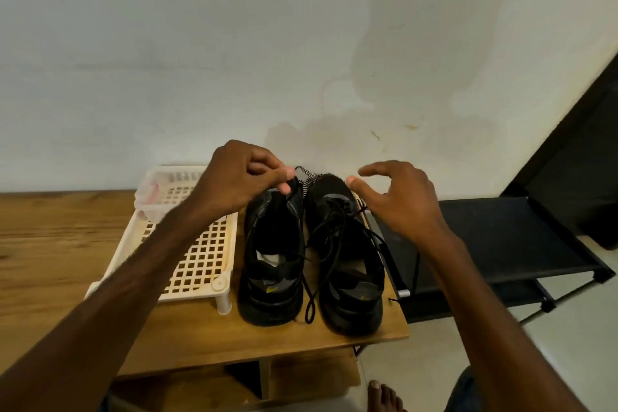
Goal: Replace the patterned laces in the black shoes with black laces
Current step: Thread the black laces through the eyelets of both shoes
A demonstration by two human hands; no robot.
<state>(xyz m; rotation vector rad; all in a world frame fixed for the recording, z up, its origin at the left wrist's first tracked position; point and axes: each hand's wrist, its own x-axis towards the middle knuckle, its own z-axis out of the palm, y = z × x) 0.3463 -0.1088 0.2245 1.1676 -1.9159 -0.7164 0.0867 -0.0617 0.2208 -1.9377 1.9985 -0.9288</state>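
Observation:
Two black shoes stand side by side on the wooden table [50, 244], heels toward me. My left hand [240, 177] pinches the toe end of the left shoe [272, 257], where a black-and-white patterned lace [307, 181] sticks out between the two toes. The right shoe [347, 264] carries loose black laces [326, 264] that trail down between the shoes to the table. My right hand [401, 201] hovers above the right shoe's toe, fingers spread, holding nothing.
A cream plastic lattice rack [197, 254] stands left of the shoes, with a small cream basket [167, 191] on its far end. A black shelf rack [495, 237] sits to the right, below table level. A plain wall lies behind. My bare foot [381, 396] is under the table edge.

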